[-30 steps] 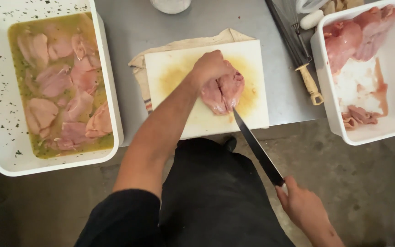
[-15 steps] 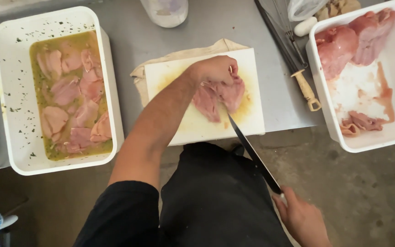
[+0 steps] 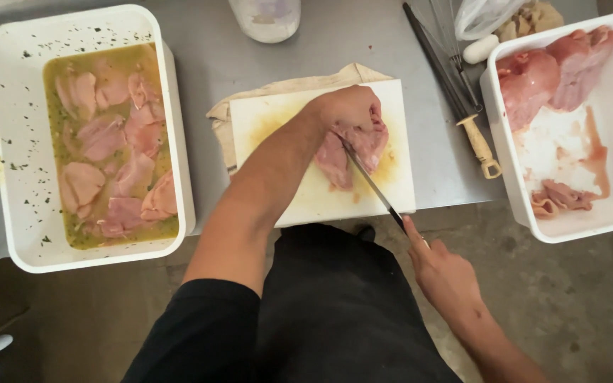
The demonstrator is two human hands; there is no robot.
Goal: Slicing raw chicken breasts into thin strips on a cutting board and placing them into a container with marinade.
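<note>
Pressing raw chicken [image 3: 360,145] flat, left hand [image 3: 349,108] (right hand [image 3: 443,273] gripping knife [image 3: 374,186]) steadies it.

Pale pink raw meat [image 3: 352,145] lay on a white cutting board [image 3: 306,191] stained yellow, over a beige cloth [image 3: 250,106]. A white tub [image 3: 8,142], flecked with dark green herbs, held pink slices in olive-yellow marinade [image 3: 58,106]. Another white tub [image 3: 604,213] showed reddish smears. The counter [image 3: 207,57] was grey, the apron [image 3: 335,305] black.

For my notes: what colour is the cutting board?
White board, stained yellow near the meat; head view.
</note>
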